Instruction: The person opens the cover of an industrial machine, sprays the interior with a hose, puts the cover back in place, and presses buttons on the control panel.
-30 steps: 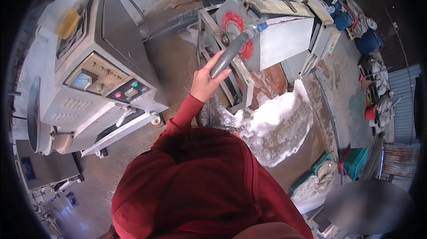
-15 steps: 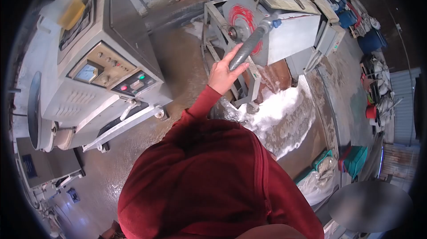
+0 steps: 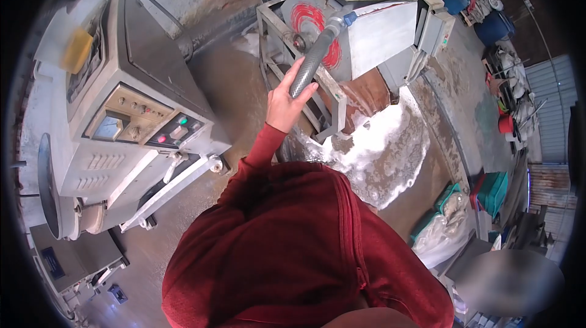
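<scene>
My left hand [image 3: 285, 103], in a red sleeve, is closed around the lower end of a grey braided hose [image 3: 312, 62]. Its thumb lies along the right side and the fingers along the left. At the hose's upper end is a grey fitting with a blue part [image 3: 348, 18], in front of a machine's side panel with a red ring [image 3: 307, 18]. A pale metal frame [image 3: 334, 99] stands just right of the hand. Out of sight is my right hand; only the red sleeve on that side shows.
White foam [image 3: 390, 151] and water spread over the wet floor below the machine. On the left stands a large grey machine with a control panel [image 3: 137, 117]. A green crate with a plastic bag [image 3: 448, 218] lies at right, near a teal bin [image 3: 493, 190].
The view has shifted, so the machine, hose and my left hand appear further left and slightly higher. My left hand keeps its hold on the hose. The foam patch reaches a little differently.
</scene>
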Demonstrator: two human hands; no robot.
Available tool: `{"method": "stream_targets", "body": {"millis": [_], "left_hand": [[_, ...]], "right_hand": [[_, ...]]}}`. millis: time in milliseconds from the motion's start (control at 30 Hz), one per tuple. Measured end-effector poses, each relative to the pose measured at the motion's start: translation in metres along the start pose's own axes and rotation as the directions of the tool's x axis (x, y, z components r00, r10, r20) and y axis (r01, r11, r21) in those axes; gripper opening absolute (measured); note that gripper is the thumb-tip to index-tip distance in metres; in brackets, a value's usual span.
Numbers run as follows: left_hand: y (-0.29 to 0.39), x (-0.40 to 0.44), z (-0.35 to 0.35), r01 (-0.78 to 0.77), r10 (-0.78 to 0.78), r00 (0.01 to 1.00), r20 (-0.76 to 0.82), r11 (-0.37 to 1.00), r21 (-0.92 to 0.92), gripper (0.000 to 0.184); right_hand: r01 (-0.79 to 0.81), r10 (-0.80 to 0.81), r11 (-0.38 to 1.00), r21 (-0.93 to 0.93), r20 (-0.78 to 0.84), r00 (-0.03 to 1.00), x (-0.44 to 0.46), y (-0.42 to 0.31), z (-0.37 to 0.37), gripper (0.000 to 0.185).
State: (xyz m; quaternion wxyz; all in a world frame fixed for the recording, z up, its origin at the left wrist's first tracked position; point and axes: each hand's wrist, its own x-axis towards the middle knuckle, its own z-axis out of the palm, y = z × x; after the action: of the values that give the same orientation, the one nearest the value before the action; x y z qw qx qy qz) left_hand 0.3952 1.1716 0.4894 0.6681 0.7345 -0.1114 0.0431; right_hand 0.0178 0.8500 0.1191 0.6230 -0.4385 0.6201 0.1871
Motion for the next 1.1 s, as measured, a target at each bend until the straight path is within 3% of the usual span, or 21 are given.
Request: {"method": "stream_targets", "body": {"millis": [67,200,267,300,367,433,500,567,600,667,700,800,1100], "left_hand": [[0.001,-0.001,0.001,-0.050,0.051,0.999,-0.016,0.998,0.030,0.052],[-0.001,-0.005,0.003,-0.014,0.014,1.000,0.010,1.000,-0.015,0.052],[0.003,-0.006,0.004,-0.001,0.001,1.000,0.013,1.000,-0.006,0.052],[0.002,-0.007,0.004,-0.012,0.012,1.000,0.012,1.000,-0.006,0.052],[0.000,-0.006,0.006,-0.041,0.041,0.999,0.014,0.999,-0.008,0.053],[0.001,-0.006,0.006,-0.066,0.065,0.998,0.023,0.997,0.028,0.053],[0.000,-0.007,0.006,-0.062,0.060,0.998,0.030,0.997,0.035,0.054],[-0.005,-0.007,0.008,-0.024,0.024,0.999,0.030,1.000,0.018,0.054],[-0.009,-0.007,0.009,-0.087,0.087,0.996,0.017,0.996,0.031,0.054],[-0.017,-0.004,0.013,-0.212,0.213,0.977,-0.006,0.976,0.055,0.054],[-0.015,-0.006,0.012,-0.113,0.112,0.994,0.014,0.992,0.050,0.055],[-0.019,-0.006,0.012,-0.045,0.043,0.999,0.030,0.996,0.073,0.056],[-0.022,-0.004,0.021,0.035,-0.036,0.999,0.026,0.999,0.018,0.057]], "right_hand": [[-0.048,0.048,0.997,0.064,-0.012,0.999,0.001,0.008,0.007,0.008],[0.005,-0.004,1.000,0.011,-0.138,0.990,-0.013,0.005,0.017,0.015],[-0.001,0.003,0.998,0.058,-0.045,0.999,-0.007,0.009,0.017,0.014],[-0.021,0.012,0.992,0.121,0.079,0.997,0.001,0.007,0.011,0.011],[0.044,-0.056,0.996,0.080,0.155,0.986,-0.001,0.005,0.017,0.009],[0.211,-0.202,0.968,-0.135,0.079,0.976,-0.052,-0.023,0.026,0.026],[0.290,-0.290,0.946,-0.146,0.020,0.957,-0.070,-0.028,0.036,0.033],[0.254,-0.258,0.964,-0.074,-0.051,0.965,-0.081,-0.031,0.046,0.041],[0.161,-0.162,0.987,-0.025,-0.099,0.982,-0.087,-0.037,0.055,0.039],[0.230,-0.239,0.968,-0.101,-0.087,0.967,-0.067,-0.022,0.051,0.031],[0.190,-0.196,0.980,-0.060,-0.105,0.975,-0.071,-0.023,0.056,0.028],[0.068,-0.058,0.996,0.061,-0.157,0.986,-0.088,-0.029,0.058,0.017],[0.037,-0.020,0.995,0.088,-0.182,0.983,-0.072,-0.012,0.048,0.021]]}}
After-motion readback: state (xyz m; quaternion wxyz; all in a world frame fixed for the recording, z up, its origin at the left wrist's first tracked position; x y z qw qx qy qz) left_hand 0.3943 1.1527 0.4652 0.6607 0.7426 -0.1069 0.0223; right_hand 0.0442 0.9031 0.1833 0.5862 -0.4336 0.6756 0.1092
